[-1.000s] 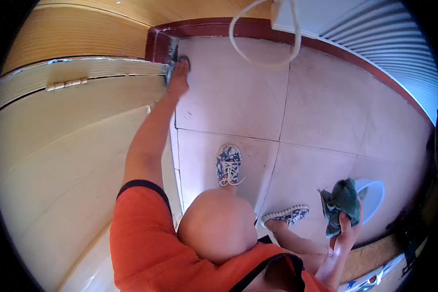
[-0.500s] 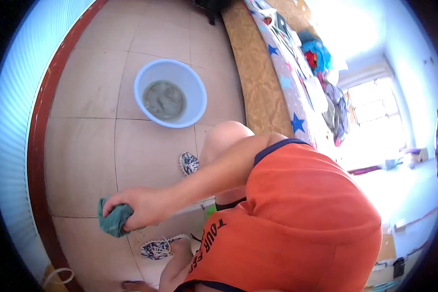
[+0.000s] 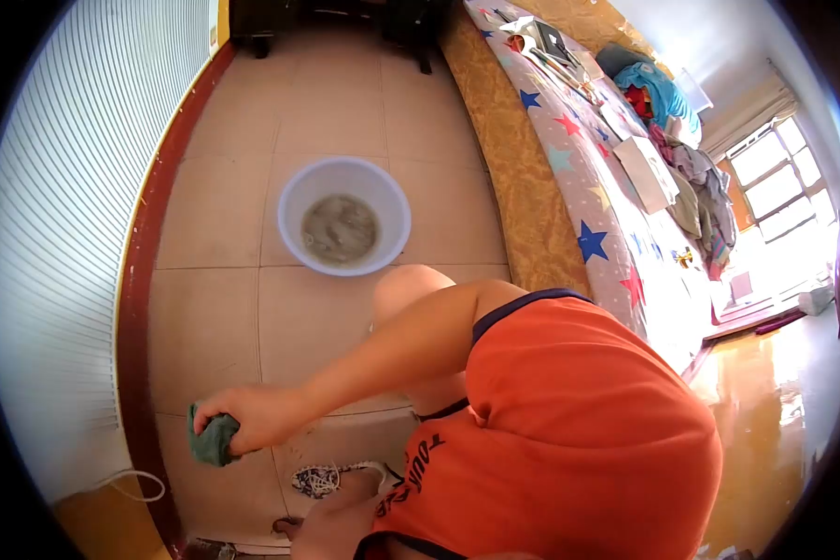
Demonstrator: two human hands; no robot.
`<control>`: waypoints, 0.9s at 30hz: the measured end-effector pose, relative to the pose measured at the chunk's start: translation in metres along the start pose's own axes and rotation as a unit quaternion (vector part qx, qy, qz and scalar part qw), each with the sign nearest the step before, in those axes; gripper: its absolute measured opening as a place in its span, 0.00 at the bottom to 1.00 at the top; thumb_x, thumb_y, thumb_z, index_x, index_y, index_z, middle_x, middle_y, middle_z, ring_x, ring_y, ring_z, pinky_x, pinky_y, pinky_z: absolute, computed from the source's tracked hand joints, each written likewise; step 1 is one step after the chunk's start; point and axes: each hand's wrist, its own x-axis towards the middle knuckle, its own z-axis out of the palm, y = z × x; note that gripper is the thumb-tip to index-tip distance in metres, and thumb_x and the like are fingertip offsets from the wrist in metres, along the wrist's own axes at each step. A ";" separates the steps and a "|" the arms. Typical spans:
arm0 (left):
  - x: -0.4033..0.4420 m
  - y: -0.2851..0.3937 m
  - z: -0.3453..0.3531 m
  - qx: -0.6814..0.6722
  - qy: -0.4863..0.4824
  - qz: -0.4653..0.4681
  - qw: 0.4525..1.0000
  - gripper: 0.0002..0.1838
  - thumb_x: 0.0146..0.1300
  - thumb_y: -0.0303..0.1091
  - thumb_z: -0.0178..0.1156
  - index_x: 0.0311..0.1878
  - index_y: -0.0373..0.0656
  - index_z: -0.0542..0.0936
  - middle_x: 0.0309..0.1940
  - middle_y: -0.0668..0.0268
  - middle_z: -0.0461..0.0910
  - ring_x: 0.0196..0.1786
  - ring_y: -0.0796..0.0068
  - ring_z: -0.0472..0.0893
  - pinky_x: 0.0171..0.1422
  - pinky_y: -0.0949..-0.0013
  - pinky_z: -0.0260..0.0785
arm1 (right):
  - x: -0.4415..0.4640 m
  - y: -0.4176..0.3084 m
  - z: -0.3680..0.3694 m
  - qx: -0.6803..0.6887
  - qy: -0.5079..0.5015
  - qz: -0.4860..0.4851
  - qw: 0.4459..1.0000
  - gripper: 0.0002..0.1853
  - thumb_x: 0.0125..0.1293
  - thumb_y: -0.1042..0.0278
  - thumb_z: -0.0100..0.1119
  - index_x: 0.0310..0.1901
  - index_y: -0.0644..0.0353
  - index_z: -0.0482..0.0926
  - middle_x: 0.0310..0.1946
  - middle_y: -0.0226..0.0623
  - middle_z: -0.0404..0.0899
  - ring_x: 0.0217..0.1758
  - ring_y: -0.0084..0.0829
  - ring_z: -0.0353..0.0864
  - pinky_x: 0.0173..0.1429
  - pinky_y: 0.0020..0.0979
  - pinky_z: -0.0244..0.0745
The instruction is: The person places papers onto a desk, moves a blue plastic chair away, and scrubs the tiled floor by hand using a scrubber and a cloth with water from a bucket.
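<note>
A bunched green cloth (image 3: 214, 440) is gripped in my right hand (image 3: 245, 417), which hangs over the floor tiles near the dark red skirting. My fingers wrap round its upper side. Only a small, dark part of my left hand (image 3: 287, 528) shows at the bottom edge, low by the floor beside my patterned shoe (image 3: 317, 480); its fingers cannot be made out. Beyond my right arm, a light blue basin (image 3: 294, 239) stands on the tiles with murky grey water (image 3: 342, 229) in it.
The dark red skirting (image 3: 140, 327) runs below a ribbed white panel (image 3: 65, 215) on the left. A white cord loop (image 3: 140, 474) lies near its lower end. On the right stands a wooden-sided bed (image 3: 509, 177) with a star-patterned sheet, clothes and papers. Dark furniture legs (image 3: 424, 58) show at the top.
The view has swung round to the right, bringing the basin and bed into full view. My right hand, still gripping the cloth, now reaches towards the skirting. My left hand has mostly left the view.
</note>
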 end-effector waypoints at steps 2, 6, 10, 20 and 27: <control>-0.010 0.003 -0.016 -0.032 0.006 -0.011 0.999 0.20 0.60 0.28 0.50 0.55 0.32 0.70 0.49 0.54 0.73 0.47 0.58 0.73 0.50 0.61 0.66 | 0.005 0.011 0.005 -0.003 -0.030 -0.003 1.000 0.22 0.45 0.72 0.60 0.46 0.59 0.74 0.35 0.40 0.78 0.35 0.33 0.78 0.36 0.32 0.73; -0.033 0.006 -0.056 -0.087 0.024 -0.008 0.996 0.18 0.61 0.29 0.51 0.54 0.32 0.71 0.47 0.55 0.74 0.44 0.59 0.75 0.47 0.61 0.67 | -0.002 0.010 0.007 -0.149 -0.129 -0.004 0.980 0.22 0.42 0.67 0.64 0.44 0.58 0.76 0.40 0.42 0.78 0.43 0.38 0.77 0.44 0.35 0.72; -0.056 0.031 -0.094 -0.106 0.006 0.042 0.994 0.17 0.62 0.30 0.52 0.52 0.31 0.73 0.45 0.56 0.76 0.41 0.61 0.77 0.45 0.61 0.69 | 0.000 0.042 0.026 -0.360 -0.300 0.047 0.882 0.32 0.40 0.57 0.69 0.50 0.59 0.76 0.42 0.43 0.79 0.48 0.41 0.76 0.50 0.40 0.71; -0.117 0.101 -0.125 -0.187 -0.192 0.128 0.955 0.21 0.62 0.27 0.53 0.59 0.39 0.68 0.48 0.62 0.74 0.47 0.68 0.75 0.48 0.65 0.69 | 0.000 0.036 0.005 -0.518 -0.540 0.022 0.663 0.27 0.44 0.48 0.65 0.42 0.62 0.79 0.43 0.43 0.79 0.45 0.40 0.77 0.47 0.38 0.72; -0.106 0.173 -0.072 -0.153 -0.278 0.084 0.944 0.24 0.61 0.26 0.53 0.62 0.39 0.65 0.49 0.62 0.73 0.48 0.68 0.74 0.52 0.66 0.67 | 0.008 0.087 -0.044 -0.366 -0.489 0.137 0.780 0.35 0.46 0.44 0.67 0.52 0.60 0.74 0.48 0.43 0.76 0.50 0.40 0.75 0.52 0.37 0.70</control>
